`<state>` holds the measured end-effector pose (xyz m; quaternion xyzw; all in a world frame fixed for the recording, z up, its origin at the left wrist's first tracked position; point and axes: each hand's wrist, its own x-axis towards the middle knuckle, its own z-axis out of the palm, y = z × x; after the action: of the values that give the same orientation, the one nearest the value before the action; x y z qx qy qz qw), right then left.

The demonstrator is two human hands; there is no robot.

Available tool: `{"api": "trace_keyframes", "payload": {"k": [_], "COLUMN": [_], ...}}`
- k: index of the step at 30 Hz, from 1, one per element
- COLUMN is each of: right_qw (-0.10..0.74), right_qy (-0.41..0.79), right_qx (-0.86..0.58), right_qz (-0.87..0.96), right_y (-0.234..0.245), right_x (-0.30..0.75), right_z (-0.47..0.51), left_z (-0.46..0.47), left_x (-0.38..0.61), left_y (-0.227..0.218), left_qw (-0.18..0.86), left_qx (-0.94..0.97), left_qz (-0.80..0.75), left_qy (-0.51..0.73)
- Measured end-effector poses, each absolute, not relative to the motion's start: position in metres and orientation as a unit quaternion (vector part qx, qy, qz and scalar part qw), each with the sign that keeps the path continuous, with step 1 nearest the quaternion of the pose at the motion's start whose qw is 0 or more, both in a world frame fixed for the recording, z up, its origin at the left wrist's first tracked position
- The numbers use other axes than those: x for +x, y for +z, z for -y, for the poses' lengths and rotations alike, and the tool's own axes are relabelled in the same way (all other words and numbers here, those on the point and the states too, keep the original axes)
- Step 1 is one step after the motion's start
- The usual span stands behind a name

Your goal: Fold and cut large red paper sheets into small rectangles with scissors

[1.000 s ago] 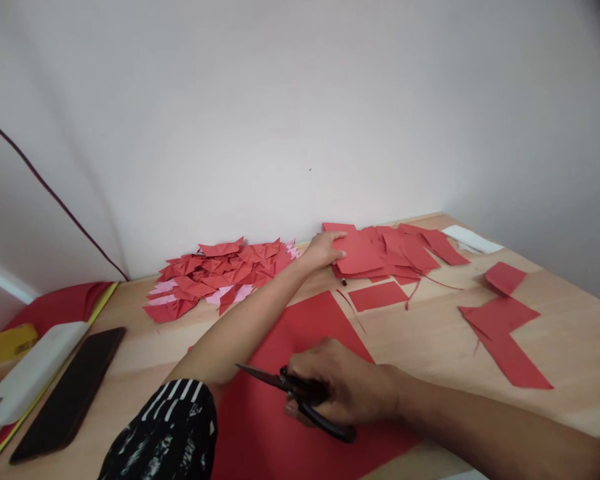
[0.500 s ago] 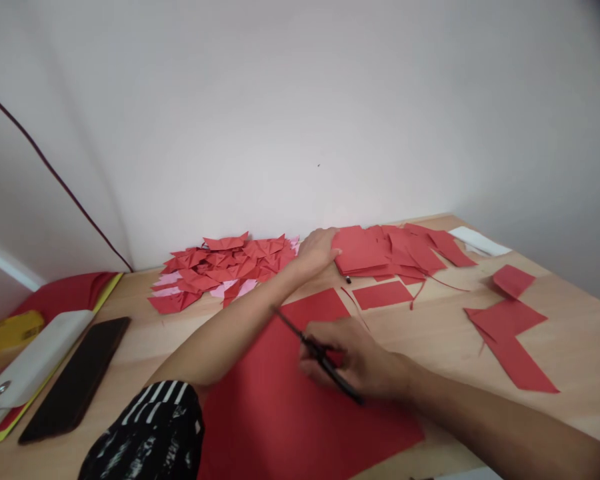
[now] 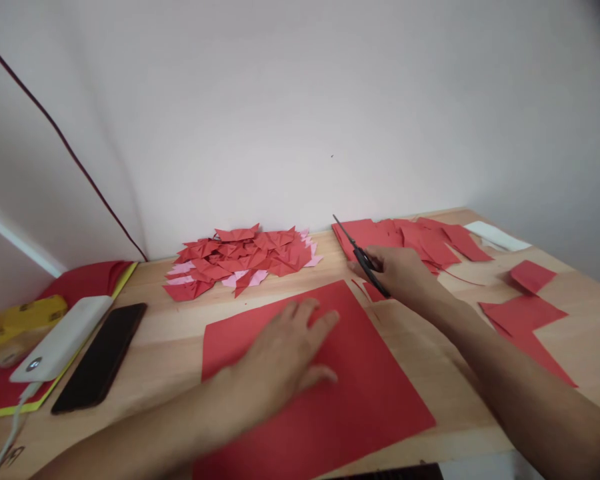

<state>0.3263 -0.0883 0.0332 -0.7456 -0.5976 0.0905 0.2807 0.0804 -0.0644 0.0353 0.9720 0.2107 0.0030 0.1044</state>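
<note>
A large red sheet of paper (image 3: 375,393) lies on the wooden table in front of me. Over its middle is my left hand (image 3: 293,347), fingers spread and holding nothing; whether it touches the sheet I cannot tell. My right hand (image 3: 403,273) grips a pair of black-handled scissors (image 3: 364,261), blades pointing up and left. Behind the scissors, a stack of cut red paper pieces (image 3: 363,232) rests against the wall. A heap of folded red and pink paper shapes (image 3: 240,257) sits to the left of that stack.
Loose red pieces (image 3: 525,310) lie at the right, near a white strip (image 3: 497,235). On the left are a black phone (image 3: 100,357), a white power bank (image 3: 63,340) with a cable, and a yellow-wrapped item (image 3: 25,327) on red and yellow sheets.
My left hand has left the paper stack and come back over the large red sheet, its fingers opening. My right hand has carried the scissors forward and right, toward the stack.
</note>
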Motion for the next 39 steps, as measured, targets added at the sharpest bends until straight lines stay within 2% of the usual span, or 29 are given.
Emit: {"api": "trace_keyframes", "payload": {"k": [2, 4, 8, 15, 18, 24, 30, 33, 39], "right_qw": [0.208, 0.17, 0.145, 0.113, 0.097, 0.07, 0.035, 0.015, -0.023], "right_qy": [0.078, 0.068, 0.067, 0.065, 0.061, 0.058, 0.053, 0.046, 0.056], "right_qx": [-0.77, -0.78, -0.786, -0.789, -0.788, -0.79, -0.793, -0.798, -0.808], "right_qz": [0.598, 0.599, 0.597, 0.6, 0.604, 0.607, 0.607, 0.601, 0.586], "right_y": [0.027, 0.021, 0.017, 0.015, 0.013, 0.013, 0.015, 0.018, 0.026], "right_x": [0.328, 0.327, 0.319, 0.316, 0.32, 0.322, 0.323, 0.322, 0.32], "right_z": [0.084, 0.08, 0.08, 0.082, 0.081, 0.081, 0.082, 0.085, 0.092], "left_z": [0.09, 0.108, 0.119, 0.111, 0.106, 0.085, 0.067, 0.062, 0.055], "left_x": [0.073, 0.069, 0.067, 0.063, 0.056, 0.052, 0.057, 0.057, 0.055], "left_y": [0.021, 0.007, -0.006, 0.005, 0.015, 0.039, 0.031, 0.028, 0.03], "left_qw": [0.083, 0.07, 0.053, 0.086, 0.153, 0.397, 0.572, 0.619, 0.631], "left_qx": [0.987, 0.994, 0.997, 0.995, 0.985, 0.905, 0.789, 0.74, 0.704], "left_qz": [-0.14, -0.078, -0.052, -0.054, -0.078, -0.152, -0.217, -0.25, -0.313], "left_qy": [0.002, 0.02, -0.001, -0.019, -0.014, 0.015, 0.056, 0.08, 0.093]}}
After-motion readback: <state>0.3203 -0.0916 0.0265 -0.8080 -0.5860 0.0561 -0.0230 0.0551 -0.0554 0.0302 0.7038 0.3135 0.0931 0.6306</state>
